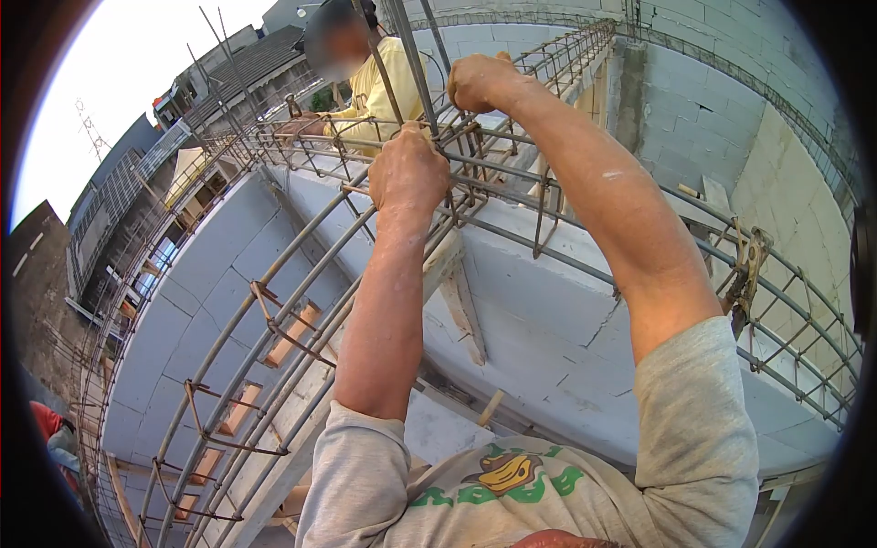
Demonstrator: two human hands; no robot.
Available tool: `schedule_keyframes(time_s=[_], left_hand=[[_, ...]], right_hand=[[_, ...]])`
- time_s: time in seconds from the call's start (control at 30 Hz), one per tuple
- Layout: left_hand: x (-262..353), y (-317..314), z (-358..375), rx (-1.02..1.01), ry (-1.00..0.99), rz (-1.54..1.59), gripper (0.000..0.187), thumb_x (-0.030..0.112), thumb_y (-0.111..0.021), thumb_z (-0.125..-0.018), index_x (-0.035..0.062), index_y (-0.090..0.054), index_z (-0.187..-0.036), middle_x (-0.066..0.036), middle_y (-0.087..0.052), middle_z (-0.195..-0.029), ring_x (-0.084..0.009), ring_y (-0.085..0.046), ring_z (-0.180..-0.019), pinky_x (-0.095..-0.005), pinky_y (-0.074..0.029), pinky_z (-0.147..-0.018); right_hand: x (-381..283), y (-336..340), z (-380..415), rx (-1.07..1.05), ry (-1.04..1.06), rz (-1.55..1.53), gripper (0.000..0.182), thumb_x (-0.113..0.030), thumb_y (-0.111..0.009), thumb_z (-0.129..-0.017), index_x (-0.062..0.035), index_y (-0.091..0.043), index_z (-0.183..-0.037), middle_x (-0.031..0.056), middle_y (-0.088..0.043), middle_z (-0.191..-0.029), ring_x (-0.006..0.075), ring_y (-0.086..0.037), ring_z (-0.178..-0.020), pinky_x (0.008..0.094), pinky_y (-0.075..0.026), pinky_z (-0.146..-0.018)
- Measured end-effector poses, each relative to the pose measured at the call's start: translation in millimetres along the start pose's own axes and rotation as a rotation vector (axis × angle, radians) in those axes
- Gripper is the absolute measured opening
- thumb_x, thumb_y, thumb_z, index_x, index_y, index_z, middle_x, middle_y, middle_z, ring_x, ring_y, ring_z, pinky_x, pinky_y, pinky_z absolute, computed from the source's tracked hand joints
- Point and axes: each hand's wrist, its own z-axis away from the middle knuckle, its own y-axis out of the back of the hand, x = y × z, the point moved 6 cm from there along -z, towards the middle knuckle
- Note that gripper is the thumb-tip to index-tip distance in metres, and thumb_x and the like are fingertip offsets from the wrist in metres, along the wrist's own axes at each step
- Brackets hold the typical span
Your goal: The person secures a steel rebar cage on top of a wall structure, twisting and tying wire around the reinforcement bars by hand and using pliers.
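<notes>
My left hand (408, 169) is closed in a fist at the crossing of several steel rebar cages, against the foot of a vertical rebar (382, 78). My right hand (484, 84) is also closed, a little higher and to the right, just above the bars. What either fist holds is hidden by the fingers. One rebar cage (260, 320) runs down to the lower left, with bent stirrups tied round its long bars. Another rebar cage (585, 224) passes under my right forearm to the right, where a wire-bound joint (751, 260) shows.
A co-worker in a yellow shirt (402, 78) is beyond the bars, one hand (301, 128) on the far cage. Pale block walls (548, 301) stand below the cages. A wooden brace (463, 306) leans under the crossing. Someone in red (47, 425) is at lower left.
</notes>
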Motion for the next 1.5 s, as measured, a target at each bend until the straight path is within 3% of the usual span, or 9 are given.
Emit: schedule_keyframes(time_s=[0.17, 0.37, 0.57, 0.67, 0.7, 0.77, 0.87, 1.17, 1.5], left_hand=[[-2, 3, 0, 0.110, -0.031, 0.053, 0.025, 0.009, -0.057, -0.078, 0.0007, -0.059, -0.101, -0.024, -0.067, -0.093, -0.0383, -0.065, -0.093, -0.0453, -0.050, -0.084], [1, 3, 3, 0.140, -0.022, 0.016, 0.023, 0.010, -0.057, -0.081, 0.0021, -0.060, -0.102, -0.022, -0.067, -0.095, -0.0374, -0.065, -0.093, -0.0441, -0.051, -0.082], [2, 15, 47, 0.712, -0.555, 0.512, 0.021, 0.012, -0.056, -0.091, 0.0036, -0.062, -0.109, -0.015, -0.066, -0.097, -0.0275, -0.065, -0.085, -0.0378, -0.051, -0.075], [-6, -3, 79, 0.698, -0.465, 0.634, 0.020, 0.010, -0.054, -0.093, 0.0009, -0.060, -0.110, -0.012, -0.064, -0.094, -0.0215, -0.064, -0.081, -0.0326, -0.053, -0.070], [-14, -20, 78, 0.538, -0.298, 0.804, 0.023, 0.010, -0.053, -0.094, 0.0007, -0.057, -0.114, -0.011, -0.063, -0.092, -0.0200, -0.063, -0.080, -0.0313, -0.053, -0.068], [-25, -62, 76, 0.204, 0.041, 1.122, 0.029, 0.011, -0.050, -0.096, 0.0004, -0.052, -0.123, -0.009, -0.062, -0.088, -0.0171, -0.062, -0.078, -0.0288, -0.054, -0.065], [-22, -89, 69, 0.133, 0.195, 1.408, 0.042, 0.014, -0.047, -0.098, 0.0003, -0.036, -0.136, -0.007, -0.059, -0.083, -0.0145, -0.061, -0.077, -0.0257, -0.054, -0.059], [-16, -108, 43, 0.125, 0.285, 1.649, 0.042, 0.021, -0.036, -0.102, 0.0071, -0.030, -0.141, -0.004, -0.058, -0.067, -0.0097, -0.053, -0.048, -0.0217, -0.041, -0.040], [-13, -95, 31, 0.117, 0.268, 1.716, 0.046, 0.022, -0.036, -0.101, 0.0090, -0.021, -0.142, -0.011, -0.064, -0.075, -0.0121, -0.057, -0.046, -0.0215, -0.039, -0.035]], right_hand=[[-21, 4, 7, 0.168, 0.137, 0.131, 0.020, -0.007, -0.057, -0.073, -0.0148, -0.073, -0.083, 0.0080, -0.070, -0.092, 0.0253, -0.065, -0.095, 0.0531, -0.034, -0.096], [-26, 4, 13, 0.247, 0.246, 0.215, 0.022, -0.005, -0.060, -0.069, -0.0179, -0.073, -0.080, 0.0057, -0.069, -0.085, 0.0247, -0.063, -0.095, 0.0521, -0.033, -0.099], [-27, -8, 17, 0.187, 0.339, 0.193, 0.030, -0.003, -0.060, -0.067, -0.0225, -0.075, -0.084, 0.0030, -0.069, -0.087, 0.0219, -0.061, -0.100, 0.0477, -0.033, -0.098], [-27, -9, 15, 0.164, 0.388, 0.225, 0.017, -0.009, -0.061, -0.074, -0.0185, -0.073, -0.082, 0.0071, -0.070, -0.088, 0.0242, -0.064, -0.097, 0.0476, -0.036, -0.093], [-28, -13, 11, 0.113, 0.355, 0.246, 0.042, -0.001, -0.059, -0.063, -0.0249, -0.076, -0.093, 0.0026, -0.069, -0.086, 0.0207, -0.062, -0.094, 0.0416, -0.033, -0.093], [-28, -15, 8, 0.085, 0.356, 0.227, 0.044, 0.000, -0.058, -0.062, -0.0249, -0.076, -0.094, 0.0031, -0.069, -0.084, 0.0209, -0.064, -0.089, 0.0393, -0.034, -0.091], [-26, -16, 5, 0.116, 0.398, 0.174, 0.046, 0.001, -0.056, -0.060, -0.0241, -0.076, -0.094, 0.0052, -0.069, -0.082, 0.0222, -0.064, -0.082, 0.0364, -0.035, -0.087], [-19, -18, 9, 0.165, 0.480, 0.079, 0.045, 0.004, -0.048, -0.066, -0.0206, -0.075, -0.093, 0.0065, -0.061, -0.082, 0.0244, -0.059, -0.088, 0.0383, -0.037, -0.086], [-21, -15, 12, 0.235, 0.557, 0.004, 0.033, 0.001, -0.048, -0.069, -0.0140, -0.072, -0.086, 0.0078, -0.061, -0.080, 0.0255, -0.059, -0.086, 0.0376, -0.037, -0.084]])
